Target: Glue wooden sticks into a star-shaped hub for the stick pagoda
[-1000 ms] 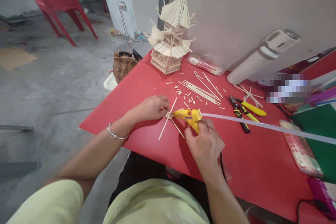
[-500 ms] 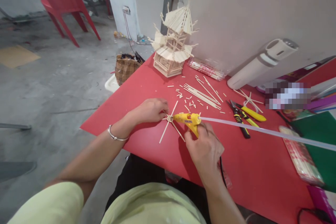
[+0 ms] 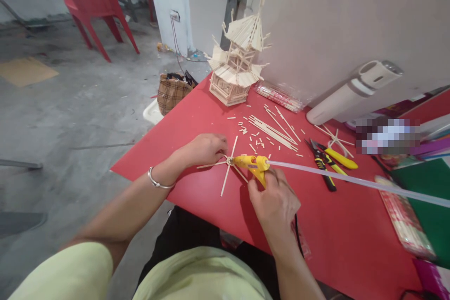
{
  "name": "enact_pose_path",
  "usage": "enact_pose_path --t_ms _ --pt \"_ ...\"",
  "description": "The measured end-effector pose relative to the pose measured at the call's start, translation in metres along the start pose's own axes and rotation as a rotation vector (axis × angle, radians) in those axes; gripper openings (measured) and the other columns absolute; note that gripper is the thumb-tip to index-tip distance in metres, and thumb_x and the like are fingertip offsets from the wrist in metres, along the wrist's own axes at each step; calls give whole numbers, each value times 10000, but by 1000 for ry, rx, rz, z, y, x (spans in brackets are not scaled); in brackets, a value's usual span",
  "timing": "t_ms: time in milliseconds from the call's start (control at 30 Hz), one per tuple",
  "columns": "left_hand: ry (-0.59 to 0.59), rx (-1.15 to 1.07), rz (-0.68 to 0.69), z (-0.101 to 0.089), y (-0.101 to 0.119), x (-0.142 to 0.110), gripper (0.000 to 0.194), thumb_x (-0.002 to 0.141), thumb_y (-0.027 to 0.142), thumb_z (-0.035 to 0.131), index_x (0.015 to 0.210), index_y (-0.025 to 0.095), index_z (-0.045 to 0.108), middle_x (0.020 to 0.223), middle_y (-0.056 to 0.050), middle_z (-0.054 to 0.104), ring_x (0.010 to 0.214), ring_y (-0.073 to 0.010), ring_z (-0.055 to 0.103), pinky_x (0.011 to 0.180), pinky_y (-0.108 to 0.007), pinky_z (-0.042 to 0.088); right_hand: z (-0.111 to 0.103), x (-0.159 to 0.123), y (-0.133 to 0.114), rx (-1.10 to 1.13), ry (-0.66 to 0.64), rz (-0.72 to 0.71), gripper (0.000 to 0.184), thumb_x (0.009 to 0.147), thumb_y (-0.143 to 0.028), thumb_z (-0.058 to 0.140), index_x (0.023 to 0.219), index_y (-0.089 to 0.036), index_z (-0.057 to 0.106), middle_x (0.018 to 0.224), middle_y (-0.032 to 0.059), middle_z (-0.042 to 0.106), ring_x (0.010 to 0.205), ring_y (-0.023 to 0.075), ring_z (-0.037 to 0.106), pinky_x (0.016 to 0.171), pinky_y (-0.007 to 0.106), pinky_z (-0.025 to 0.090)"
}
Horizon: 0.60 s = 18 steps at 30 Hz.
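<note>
A star-shaped frame of thin wooden sticks (image 3: pixel 225 178) lies on the red table, its arms spreading from a small ring at the hub. My left hand (image 3: pixel 207 149) is closed at the frame's upper left, its fingertips pinching one of the sticks near the hub. Wrapped in my right hand (image 3: pixel 276 197) is a yellow hot glue gun (image 3: pixel 256 163), its nozzle pointing left at the hub. A long translucent glue stick (image 3: pixel 326 173) sticks out of the gun's back end. Whether the nozzle touches the wood is too small to tell.
Beyond my hands stand a stick-built pagoda (image 3: pixel 235 72) and loose sticks (image 3: pixel 272 132) with cut bits. To the right are yellow-black pliers (image 3: pixel 325 166), another stick star (image 3: pixel 335 138), a leaning white cylinder (image 3: pixel 351 91) and packaged sticks (image 3: pixel 404 215). The table edge (image 3: pixel 140 179) runs beneath my left forearm.
The stick frame has turned slightly under my left hand, and one arm now shows pointing left. My right hand keeps the glue gun at the hub. The whole view has shifted a little.
</note>
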<state>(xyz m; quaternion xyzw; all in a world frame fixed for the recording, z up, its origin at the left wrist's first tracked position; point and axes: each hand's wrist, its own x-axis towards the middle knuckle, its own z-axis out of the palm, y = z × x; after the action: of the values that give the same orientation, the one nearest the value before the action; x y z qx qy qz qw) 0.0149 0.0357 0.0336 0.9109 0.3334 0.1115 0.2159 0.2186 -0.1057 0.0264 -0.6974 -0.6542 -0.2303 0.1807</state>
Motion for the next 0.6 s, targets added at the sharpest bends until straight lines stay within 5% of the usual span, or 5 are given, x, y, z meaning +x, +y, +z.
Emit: enact_pose_path --t_ms 600 --pt "45 -48 61 5 -2 -2 255 893 105 487 828 186 720 924 -39 685 786 -140 619 710 -241 431 -8 -1 3 35 -41 -5 212 903 -314 560 988 -197 714 976 52 734 752 162 636 662 280 377"
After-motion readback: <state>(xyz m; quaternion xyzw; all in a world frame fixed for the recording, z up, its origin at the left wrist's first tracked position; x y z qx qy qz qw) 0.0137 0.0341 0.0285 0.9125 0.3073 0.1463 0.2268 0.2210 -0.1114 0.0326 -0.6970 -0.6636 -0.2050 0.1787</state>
